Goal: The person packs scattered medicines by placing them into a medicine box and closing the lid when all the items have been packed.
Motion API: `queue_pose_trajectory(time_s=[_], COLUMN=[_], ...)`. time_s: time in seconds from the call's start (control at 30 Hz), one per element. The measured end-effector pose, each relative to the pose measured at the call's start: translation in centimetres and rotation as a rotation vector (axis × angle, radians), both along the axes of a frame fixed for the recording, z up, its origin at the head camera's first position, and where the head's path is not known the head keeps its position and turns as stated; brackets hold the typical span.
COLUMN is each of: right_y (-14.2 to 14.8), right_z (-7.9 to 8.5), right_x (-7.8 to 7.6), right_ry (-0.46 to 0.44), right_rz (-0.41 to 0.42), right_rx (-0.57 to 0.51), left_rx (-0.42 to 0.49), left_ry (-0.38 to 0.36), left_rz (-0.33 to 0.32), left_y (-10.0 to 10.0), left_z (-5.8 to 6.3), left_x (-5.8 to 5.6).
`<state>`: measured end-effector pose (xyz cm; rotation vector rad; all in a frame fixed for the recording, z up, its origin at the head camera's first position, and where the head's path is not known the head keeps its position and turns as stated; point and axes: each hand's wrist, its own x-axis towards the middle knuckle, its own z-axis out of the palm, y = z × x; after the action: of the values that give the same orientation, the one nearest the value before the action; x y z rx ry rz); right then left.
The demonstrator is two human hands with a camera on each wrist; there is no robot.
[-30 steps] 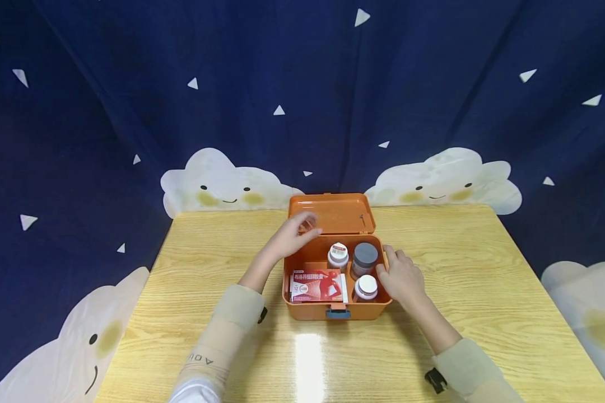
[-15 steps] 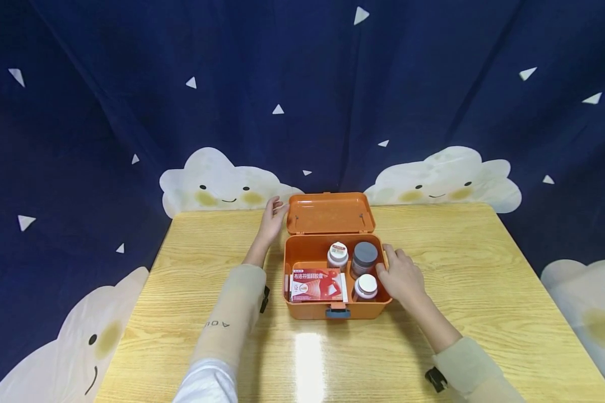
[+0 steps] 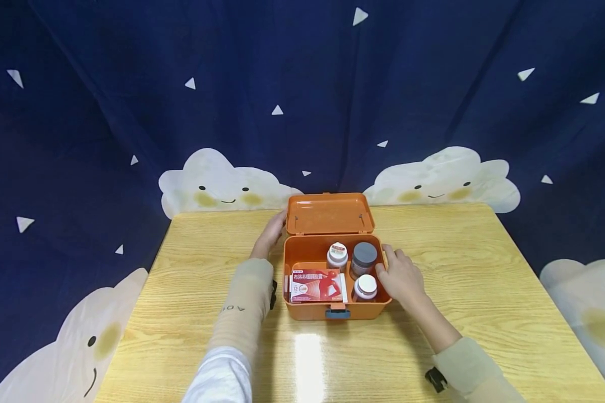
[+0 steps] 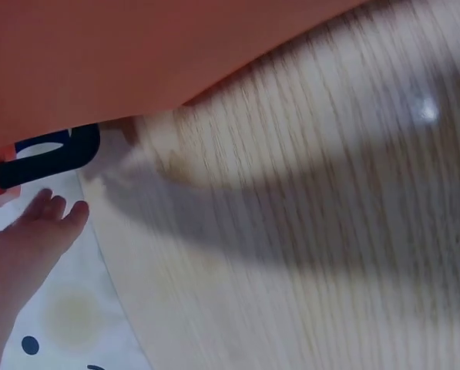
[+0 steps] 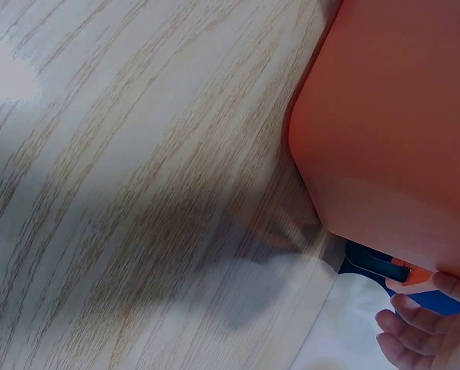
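Observation:
An orange medicine box [image 3: 302,310] stands with its lid [image 3: 330,215] swung back. Inside lie a red and white medicine carton [image 3: 315,285], a white bottle [image 3: 337,257], a grey-capped bottle [image 3: 365,257] and a white-capped bottle [image 3: 366,287]. My left hand [image 3: 272,230] is at the lid's left edge, fingertips partly hidden behind it. In the left wrist view its loosely bent fingers [image 4: 56,212] are close to a dark handle [image 4: 52,158]. My right hand [image 3: 402,274] holds the box's right rim, thumb over it, with the other fingers outside the wall.
The box rests on a light wood table [image 3: 206,252]. A blue latch [image 3: 338,314] is on the box's front wall. Behind the table hangs a dark blue curtain [image 3: 232,112] with white triangles and smiling clouds.
My left hand has moved from over the box's back left, around to the lid's left side, then in against the lid's edge. My right hand and the box have stayed in place.

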<state>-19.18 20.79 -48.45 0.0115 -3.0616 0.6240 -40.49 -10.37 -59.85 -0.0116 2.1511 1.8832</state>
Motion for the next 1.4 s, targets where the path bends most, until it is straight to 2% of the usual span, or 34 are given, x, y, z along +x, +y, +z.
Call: queue_pose_trajectory(time_s=[0.07,0.1,0.17,0.23,0.27,0.33,0.37,0.43,0.5,0.53,0.6,0.67,0.73,0.77,0.93,1.07,1.1,1.2,1.3,1.37,1.4], right_y=[0.0,0.0,-0.1,-0.1,-0.1,-0.1,-0.1,-0.1,-0.1,-0.1,-0.1,0.0,0.0,0.0,0.0,0.0,0.0,0.0,0.1,0.1,0.1], right_z=[0.0,0.0,0.0,0.0,-0.1,-0.1,-0.1,-0.1,-0.1,-0.1,-0.1,0.0,-0.1,-0.1,-0.1,-0.2,-0.3,-0.3,-0.3,-0.3,-0.3], right_x=[0.0,0.0,0.0,0.0,0.0,0.0,0.0,0.0,0.0,0.0,0.0,0.0,0.0,0.0,0.0,0.0,0.0,0.0,-0.1,-0.1,-0.1], right_ry=[-0.002,-0.004,-0.007,-0.006,-0.003,0.007,0.013,0.023,0.024,0.023,0.021,0.019,0.017,0.016,0.005,-0.004,-0.007,-0.012,-0.010,-0.010,-0.011], right_rz=[-0.001,-0.001,-0.004,-0.008,-0.009,-0.011,-0.010,-0.009,-0.007,-0.006,-0.004,-0.003,-0.003,-0.002,-0.006,-0.011,-0.012,-0.014,-0.014,-0.013,-0.012], right_rx=[0.000,0.000,-0.001,-0.002,-0.001,0.001,0.002,0.003,-0.001,-0.003,-0.007,-0.008,-0.008,-0.008,-0.010,-0.014,-0.015,-0.015,-0.014,-0.013,-0.012], left_rx=[0.038,0.050,0.110,0.154,0.175,0.225,0.232,0.267,0.270,0.270,0.248,0.267,0.283,0.299,0.354,0.423,0.445,0.487,0.476,0.460,0.479], left_ry=[-0.048,-0.069,-0.080,-0.114,-0.127,-0.133,-0.155,-0.142,-0.168,-0.175,-0.177,-0.143,-0.120,-0.101,-0.102,-0.109,-0.087,-0.061,-0.053,-0.060,-0.045], left_rz=[-0.034,-0.026,-0.030,-0.023,-0.015,-0.004,0.009,0.005,0.024,0.021,0.044,0.041,0.055,0.063,0.082,0.077,0.064,0.042,0.043,0.074,0.073], left_y=[0.4,0.7,0.9,1.2,1.3,1.2,1.2,0.8,0.5,0.3,0.6,0.9,1.4,1.7,1.8,2.0,2.0,2.2,2.7,3.1,3.1], left_z=[1.3,1.7,0.4,-1.5,-2.6,-6.3,-7.7,-11.3,-14.4,-16.4,-14.3,-11.4,-7.4,-4.7,-4.0,-1.8,-1.3,0.9,4.6,7.5,8.2], left_x=[0.9,1.2,0.4,-1.1,-1.9,-4.5,-5.5,-7.9,-10.2,-11.7,-10.4,-8.2,-5.3,-3.4,-3.4,-2.5,-2.3,-1.1,1.3,3.1,3.4])
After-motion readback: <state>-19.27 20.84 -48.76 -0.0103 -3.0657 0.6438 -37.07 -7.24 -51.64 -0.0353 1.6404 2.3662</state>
